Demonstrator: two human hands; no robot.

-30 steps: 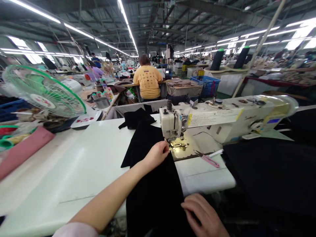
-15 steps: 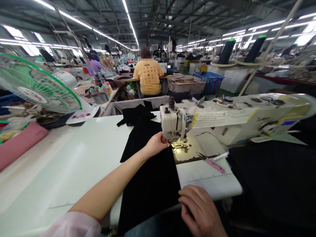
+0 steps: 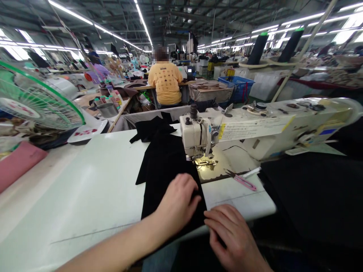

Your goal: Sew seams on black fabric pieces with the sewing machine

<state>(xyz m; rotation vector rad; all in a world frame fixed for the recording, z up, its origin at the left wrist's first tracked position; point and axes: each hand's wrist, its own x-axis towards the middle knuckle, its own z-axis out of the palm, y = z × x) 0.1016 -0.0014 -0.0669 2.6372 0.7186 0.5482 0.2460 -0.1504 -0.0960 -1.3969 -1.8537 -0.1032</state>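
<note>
A long strip of black fabric lies on the pale sewing table, its right edge running up to the presser foot of a white sewing machine. My left hand is over the fabric in front of the needle, fingers bent and the thumb apart from them, with nothing visible between. Close to the table's front edge, my right hand has its fingers closed at the fabric's right edge; the pinch itself is partly hidden. Lamp light falls on the metal needle plate.
Pink-handled thread snips lie right of the needle plate. A stack of black fabric is at the right. A green-rimmed fan stands at the left. A person in a yellow shirt sits ahead, facing away.
My left hand has left the presser foot and come back toward me along the fabric, its fingers loosening. The right hand stays near the fabric's edge. The view has shifted slightly.
</note>
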